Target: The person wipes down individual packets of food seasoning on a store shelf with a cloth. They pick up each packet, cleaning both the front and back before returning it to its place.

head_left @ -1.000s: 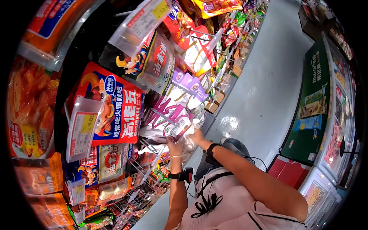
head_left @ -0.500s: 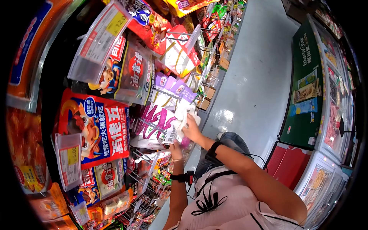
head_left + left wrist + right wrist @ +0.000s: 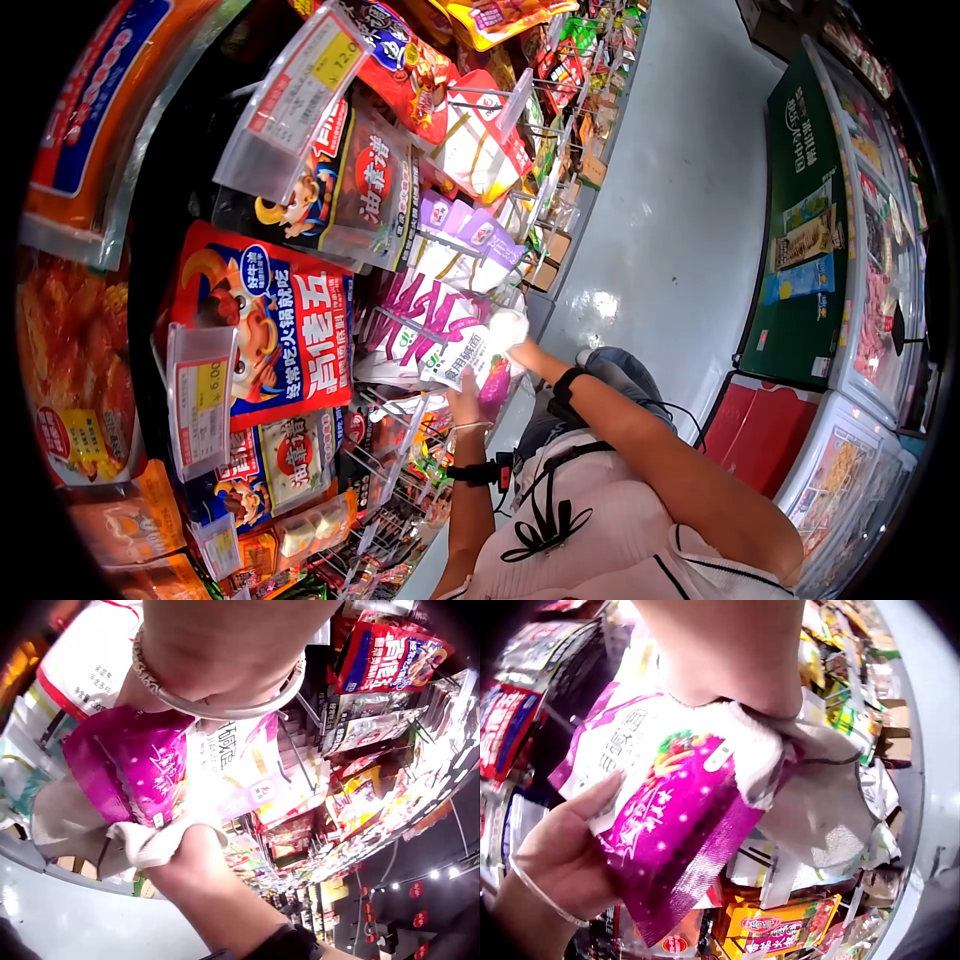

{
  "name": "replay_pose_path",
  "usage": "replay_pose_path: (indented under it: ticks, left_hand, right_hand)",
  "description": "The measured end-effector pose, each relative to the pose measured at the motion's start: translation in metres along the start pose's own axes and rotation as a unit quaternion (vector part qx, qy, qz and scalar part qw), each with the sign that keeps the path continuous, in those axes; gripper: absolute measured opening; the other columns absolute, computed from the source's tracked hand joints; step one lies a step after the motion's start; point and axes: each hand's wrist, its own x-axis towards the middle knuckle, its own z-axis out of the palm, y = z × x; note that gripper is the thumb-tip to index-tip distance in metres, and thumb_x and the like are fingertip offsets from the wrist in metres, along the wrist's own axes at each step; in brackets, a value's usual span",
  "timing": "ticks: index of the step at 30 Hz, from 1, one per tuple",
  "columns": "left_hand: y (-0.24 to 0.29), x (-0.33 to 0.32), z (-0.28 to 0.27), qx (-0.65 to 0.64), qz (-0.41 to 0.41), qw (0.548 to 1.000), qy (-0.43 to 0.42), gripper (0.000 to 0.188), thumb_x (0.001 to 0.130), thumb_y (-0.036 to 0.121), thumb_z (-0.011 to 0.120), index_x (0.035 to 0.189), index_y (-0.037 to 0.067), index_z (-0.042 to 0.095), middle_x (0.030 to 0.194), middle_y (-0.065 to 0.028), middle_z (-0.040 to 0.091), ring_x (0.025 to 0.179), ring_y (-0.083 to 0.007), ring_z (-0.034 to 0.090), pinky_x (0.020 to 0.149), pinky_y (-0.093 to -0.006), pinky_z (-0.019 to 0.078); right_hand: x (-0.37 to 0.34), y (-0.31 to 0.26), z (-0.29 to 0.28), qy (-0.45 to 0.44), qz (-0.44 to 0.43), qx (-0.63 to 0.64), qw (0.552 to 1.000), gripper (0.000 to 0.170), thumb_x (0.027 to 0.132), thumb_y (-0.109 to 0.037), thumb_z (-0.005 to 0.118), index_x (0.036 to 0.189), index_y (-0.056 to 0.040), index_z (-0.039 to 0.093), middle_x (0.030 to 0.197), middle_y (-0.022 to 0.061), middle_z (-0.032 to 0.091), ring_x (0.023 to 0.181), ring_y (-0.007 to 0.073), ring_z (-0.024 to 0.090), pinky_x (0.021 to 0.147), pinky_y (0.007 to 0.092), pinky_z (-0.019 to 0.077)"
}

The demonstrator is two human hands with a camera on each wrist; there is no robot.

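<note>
My left hand [image 3: 465, 403] grips a purple-and-white plastic bag [image 3: 494, 386] with printed lettering, at the front of the rack. In the right wrist view the left thumb lies across the face of the bag [image 3: 694, 799]. A white cloth [image 3: 508, 328] is held in my right hand [image 3: 525, 356], at the bag's right side. Seen from the right wrist, the cloth [image 3: 817, 814] overlaps the bag's upper edge and hangs loose beside it. The right fingers are mostly hidden by the cloth. Similar white-and-purple bags [image 3: 405, 325] hang right behind.
A red hotpot seasoning packet [image 3: 290, 325] hangs to the left, above a price tag [image 3: 203, 385]. Wire hooks and more packets fill the rack. To the right run a grey aisle floor [image 3: 670, 200], a red box [image 3: 750, 430] and a green-sided freezer [image 3: 810, 240].
The cloth has shifted from over the bag's face toward its right edge, so the printed label now shows. The right hand moved slightly down and right. The head view has shifted too.
</note>
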Motion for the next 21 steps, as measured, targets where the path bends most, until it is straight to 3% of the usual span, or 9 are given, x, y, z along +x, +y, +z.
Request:
replay_pose_path:
  ticks: [7, 9, 11, 13, 15, 18, 19, 20, 21]
  left_hand:
    - [0.001, -0.001, 0.003, -0.036, -0.014, 0.998, -0.039, 0.03, 0.084, 0.015, 0.054, 0.105, -0.005, 0.049, 0.096, -0.0095, 0.056, 0.084, -0.0162, 0.053, 0.073, -0.0288, 0.043]
    - [0.005, -0.003, 0.005, 0.073, 0.016, 0.997, -0.035, 0.032, 0.085, 0.017, 0.052, 0.105, -0.008, 0.049, 0.096, -0.0101, 0.056, 0.084, -0.0159, 0.051, 0.075, -0.028, 0.041]
    - [0.012, -0.005, 0.01, 0.226, 0.046, 0.973, -0.026, 0.033, 0.085, 0.018, 0.051, 0.104, -0.009, 0.05, 0.096, -0.0103, 0.056, 0.084, -0.0157, 0.05, 0.076, -0.0278, 0.0399]
    - [0.0, 0.0, 0.004, 0.197, 0.086, 0.976, -0.032, 0.034, 0.086, 0.02, 0.05, 0.103, -0.01, 0.05, 0.096, -0.01, 0.056, 0.084, -0.0153, 0.049, 0.076, -0.0278, 0.0392]
    - [-0.004, 0.001, -0.001, 0.185, 0.105, 0.977, -0.033, 0.034, 0.086, 0.02, 0.05, 0.103, -0.009, 0.05, 0.096, -0.0098, 0.056, 0.085, -0.015, 0.049, 0.076, -0.0279, 0.0392]
    - [-0.004, 0.008, -0.006, 0.212, 0.166, 0.963, -0.022, 0.035, 0.086, 0.021, 0.046, 0.098, -0.011, 0.05, 0.089, -0.0113, 0.057, 0.076, -0.0172, 0.051, 0.07, -0.0302, 0.0409]
    - [-0.008, 0.014, -0.011, 0.211, 0.159, 0.964, -0.02, 0.035, 0.086, 0.021, 0.046, 0.099, -0.011, 0.049, 0.09, -0.0117, 0.057, 0.077, -0.0175, 0.051, 0.071, -0.0301, 0.041]
    - [-0.013, 0.021, -0.018, 0.211, 0.151, 0.966, -0.019, 0.035, 0.086, 0.021, 0.046, 0.1, -0.011, 0.048, 0.091, -0.0121, 0.057, 0.078, -0.0178, 0.051, 0.071, -0.0301, 0.0412]
    - [-0.016, 0.025, -0.023, 0.21, 0.144, 0.967, -0.018, 0.036, 0.086, 0.021, 0.046, 0.102, -0.011, 0.048, 0.092, -0.0124, 0.057, 0.079, -0.0181, 0.052, 0.072, -0.0301, 0.0413]
  right_hand:
    - [-0.009, 0.003, -0.023, -0.215, 0.236, -0.154, 0.935, 0.025, 0.076, -0.018, 0.05, 0.095, -0.0055, 0.059, 0.082, 0.0178, 0.059, 0.079, 0.0319, 0.058, 0.068, 0.0352, 0.0456]
    - [-0.003, 0.009, -0.025, -0.245, 0.263, -0.218, 0.907, 0.025, 0.077, -0.019, 0.049, 0.095, -0.0057, 0.059, 0.082, 0.018, 0.059, 0.079, 0.0318, 0.058, 0.068, 0.0352, 0.0458]
    - [0.0, 0.017, -0.033, -0.214, 0.24, -0.234, 0.918, 0.025, 0.078, -0.02, 0.048, 0.095, -0.0058, 0.059, 0.082, 0.0182, 0.058, 0.079, 0.0317, 0.058, 0.068, 0.0351, 0.0459]
    - [-0.009, 0.051, -0.045, -0.132, 0.15, -0.206, 0.958, 0.032, 0.079, -0.031, 0.04, 0.081, -0.0055, 0.059, 0.074, 0.019, 0.059, 0.07, 0.0294, 0.059, 0.059, 0.0377, 0.0454]
    - [-0.012, 0.058, -0.062, -0.006, 0.26, 0.022, 0.965, 0.031, 0.082, -0.035, 0.042, 0.087, -0.0084, 0.058, 0.078, 0.0147, 0.059, 0.07, 0.0261, 0.059, 0.059, 0.0369, 0.0463]
    - [-0.009, 0.063, -0.079, 0.183, 0.383, 0.357, 0.832, 0.031, 0.085, -0.04, 0.045, 0.095, -0.0126, 0.057, 0.084, 0.0083, 0.061, 0.07, 0.0212, 0.059, 0.059, 0.0357, 0.0477]
    - [0.002, 0.052, -0.086, 0.182, 0.396, 0.354, 0.828, 0.036, 0.084, -0.041, 0.05, 0.108, -0.0141, 0.05, 0.096, 0.0025, 0.057, 0.081, 0.0161, 0.057, 0.067, 0.0305, 0.0477]
    - [0.022, 0.032, -0.079, 0.207, 0.267, 0.372, 0.865, 0.04, 0.082, -0.036, 0.055, 0.114, -0.0131, 0.046, 0.106, 0.0023, 0.052, 0.094, 0.0146, 0.053, 0.076, 0.0282, 0.0452]
    - [0.043, 0.028, -0.071, 0.258, 0.182, 0.255, 0.914, 0.042, 0.082, -0.032, 0.057, 0.116, -0.0109, 0.045, 0.109, 0.0021, 0.05, 0.099, 0.0137, 0.05, 0.081, 0.0266, 0.0425]
